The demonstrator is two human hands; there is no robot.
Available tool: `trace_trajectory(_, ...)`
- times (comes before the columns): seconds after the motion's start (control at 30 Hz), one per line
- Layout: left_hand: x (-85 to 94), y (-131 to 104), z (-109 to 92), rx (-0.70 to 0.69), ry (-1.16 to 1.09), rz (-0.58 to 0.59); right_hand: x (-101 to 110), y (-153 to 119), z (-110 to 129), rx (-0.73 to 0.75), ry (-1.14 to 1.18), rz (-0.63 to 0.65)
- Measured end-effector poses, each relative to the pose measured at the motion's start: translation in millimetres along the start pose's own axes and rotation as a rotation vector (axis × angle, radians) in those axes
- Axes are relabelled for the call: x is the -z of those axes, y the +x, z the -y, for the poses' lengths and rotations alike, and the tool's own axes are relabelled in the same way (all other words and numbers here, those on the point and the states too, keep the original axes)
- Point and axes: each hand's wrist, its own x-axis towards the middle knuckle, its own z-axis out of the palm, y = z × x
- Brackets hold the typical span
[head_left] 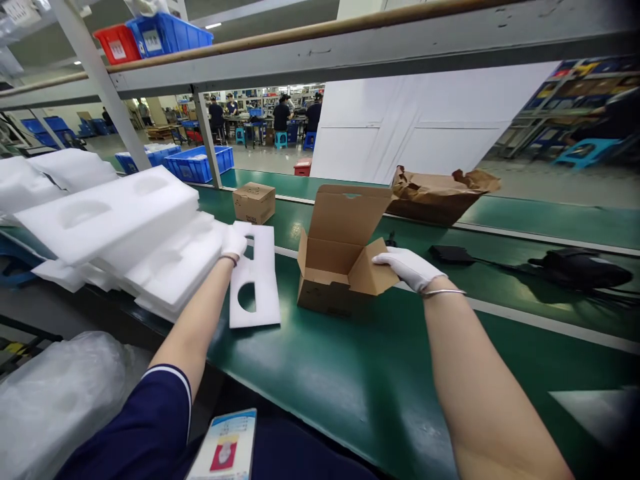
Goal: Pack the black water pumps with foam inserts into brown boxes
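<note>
My left hand point(234, 241), in a white glove, is closed on the upper left edge of a flat white foam insert point(267, 280) with cut-outs. The insert stands at the left of an opened cardboard box point(325, 293), a little apart from it. The box's lid is raised and its inside shows bare cardboard. My right hand point(407, 265), also gloved, pinches the box's right side flap, thumb and fingers around its edge. Beside my left hand lies a heap of white foam inserts point(165, 260).
A closed small carton point(254, 203) sits behind the foam insert. A crumpled brown paper bag point(440, 193) and a black adapter with cable point(451, 254) are on the green belt point(320, 373). A shelf beam point(320, 57) crosses above; blue bins point(200, 165) stand at back left.
</note>
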Motion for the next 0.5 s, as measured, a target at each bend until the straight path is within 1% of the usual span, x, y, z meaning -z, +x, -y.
trace_trajectory(0.07,-15.3,-20.7,6.6,0.020,-0.016,-0.101,-0.5,0.4,-1.3,-0.065,0.063,0.022)
trace_trajectory(0.1,-22.4,-30.4,7.9,0.008,-0.022,-0.140,-1.6,-0.3,-1.4,-0.068,0.081,0.021)
trace_trajectory(0.17,-31.5,-47.0,7.5,-0.065,-0.053,-0.201,-6.1,-3.5,1.0,-0.048,0.088,0.013)
trace_trajectory(0.2,-32.6,-54.0,6.6,-0.117,-0.082,-0.238,-9.1,-5.2,3.5,-0.029,0.065,0.007)
trace_trajectory(0.23,-31.4,-60.4,5.9,-0.167,-0.119,-0.293,-11.9,-6.3,6.7,-0.010,0.030,-0.006)
trace_trajectory(0.27,-28.2,-66.7,6.0,-0.206,-0.164,-0.372,-14.1,-6.4,10.2,0.004,-0.013,-0.026)
trace_trajectory(0.37,-9.4,-91.6,13.7,-0.276,-0.315,-0.694,-14.9,-5.9,19.3,0.012,-0.106,-0.109)
trace_trajectory(0.4,-1.5,-103.5,18.7,-0.299,-0.368,-0.816,-15.3,-8.7,21.5,0.021,-0.128,-0.172)
trace_trajectory(0.43,6.3,-117.1,24.2,-0.317,-0.425,-0.922,-17.6,-14.6,23.2,0.059,-0.160,-0.279)
trace_trajectory(0.47,13.3,-131.5,29.3,-0.341,-0.488,-0.983,-23.2,-23.5,24.3,0.128,-0.193,-0.421)
trace_trajectory(0.5,19.0,-145.6,33.5,-0.379,-0.551,-0.956,-33.0,-35.2,24.8,0.231,-0.221,-0.561)
